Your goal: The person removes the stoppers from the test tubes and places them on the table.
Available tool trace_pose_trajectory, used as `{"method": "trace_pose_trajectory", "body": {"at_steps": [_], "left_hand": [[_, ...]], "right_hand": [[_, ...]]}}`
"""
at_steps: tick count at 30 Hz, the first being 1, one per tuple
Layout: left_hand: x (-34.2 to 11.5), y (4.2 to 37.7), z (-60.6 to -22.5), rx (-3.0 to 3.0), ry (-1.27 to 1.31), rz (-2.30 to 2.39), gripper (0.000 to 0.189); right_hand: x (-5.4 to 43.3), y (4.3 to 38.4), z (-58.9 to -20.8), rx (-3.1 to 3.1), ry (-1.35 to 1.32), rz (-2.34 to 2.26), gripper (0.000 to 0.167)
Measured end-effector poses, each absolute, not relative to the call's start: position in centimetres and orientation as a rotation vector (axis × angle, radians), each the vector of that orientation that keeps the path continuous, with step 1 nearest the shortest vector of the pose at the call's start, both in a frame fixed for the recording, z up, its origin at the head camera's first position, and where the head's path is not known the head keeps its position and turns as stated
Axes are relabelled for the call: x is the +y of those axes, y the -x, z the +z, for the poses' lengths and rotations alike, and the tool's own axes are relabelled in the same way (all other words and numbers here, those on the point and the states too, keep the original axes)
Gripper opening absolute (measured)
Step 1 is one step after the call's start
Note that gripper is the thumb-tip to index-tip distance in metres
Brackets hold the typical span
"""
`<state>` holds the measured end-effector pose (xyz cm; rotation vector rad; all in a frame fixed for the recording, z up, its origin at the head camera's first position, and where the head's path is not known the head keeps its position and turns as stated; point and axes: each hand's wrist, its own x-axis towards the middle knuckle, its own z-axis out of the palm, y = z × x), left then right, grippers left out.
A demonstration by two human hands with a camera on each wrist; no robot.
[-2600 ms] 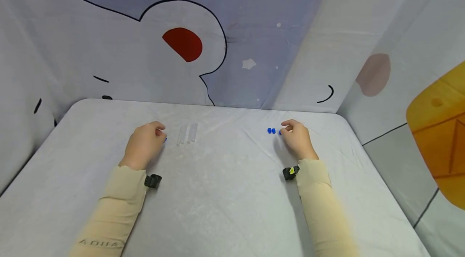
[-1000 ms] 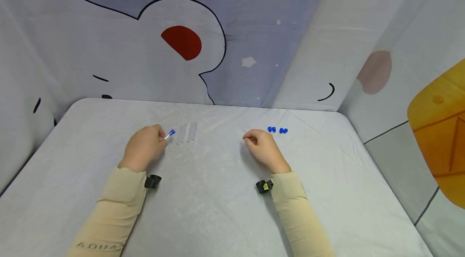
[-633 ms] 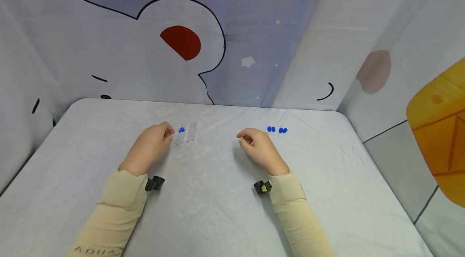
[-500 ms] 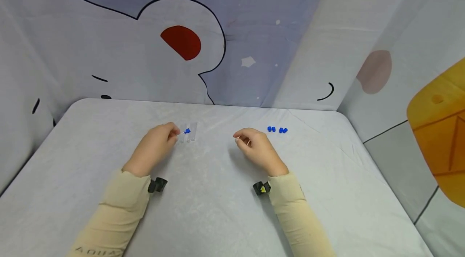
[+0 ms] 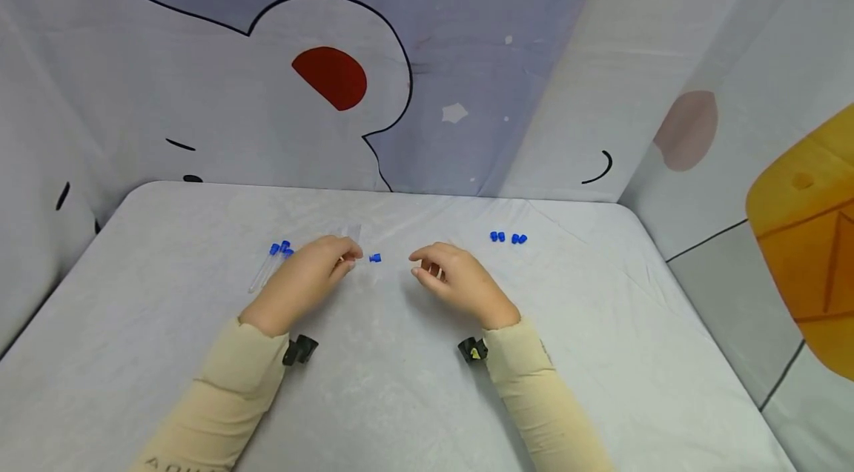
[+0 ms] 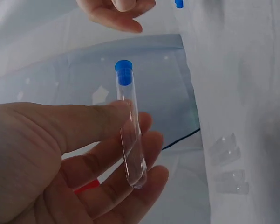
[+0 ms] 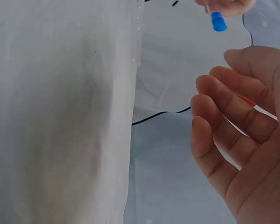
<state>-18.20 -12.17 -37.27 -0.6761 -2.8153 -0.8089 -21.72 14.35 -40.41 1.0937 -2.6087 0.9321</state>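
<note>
My left hand [image 5: 303,283] pinches a clear test tube [image 6: 126,93] between thumb and fingers. The tube's blue stopper [image 5: 376,258] points toward my right hand. In the left wrist view the stopper sits in the tube's mouth and the rounded end lies against the fingers. My right hand [image 5: 463,283] faces it a short way off, fingers loosely bent, thumb apart, nothing between them. Several stoppered test tubes [image 5: 262,275] lie left of my left hand. Unstoppered tubes [image 6: 226,150] lie on the table behind it, partly hidden in the head view.
Several loose blue stoppers [image 5: 502,237] lie at the back right of the white-covered table [image 5: 394,383]. A printed cloth [image 5: 480,72] hangs along the back edge and the sides.
My left hand has moved right with the stoppered tube, uncovering the stoppered tubes at its left. My right hand has come left from the loose stoppers toward my left hand.
</note>
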Motion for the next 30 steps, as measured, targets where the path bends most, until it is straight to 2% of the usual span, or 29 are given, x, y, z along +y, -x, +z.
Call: {"method": "trace_pose_trajectory", "body": {"at_steps": [11, 30], "left_hand": [[-10.7, 17.6, -37.1, -2.769, 0.831, -0.773, 0.010], [-10.3, 17.2, -37.8, -2.749, 0.903, -0.745, 0.011]], "right_hand": [[13.5, 21.0, -39.7, -2.647, -1.222, 0.903, 0.024], [13.2, 20.8, -40.1, -2.694, -1.266, 0.834, 0.014]]}}
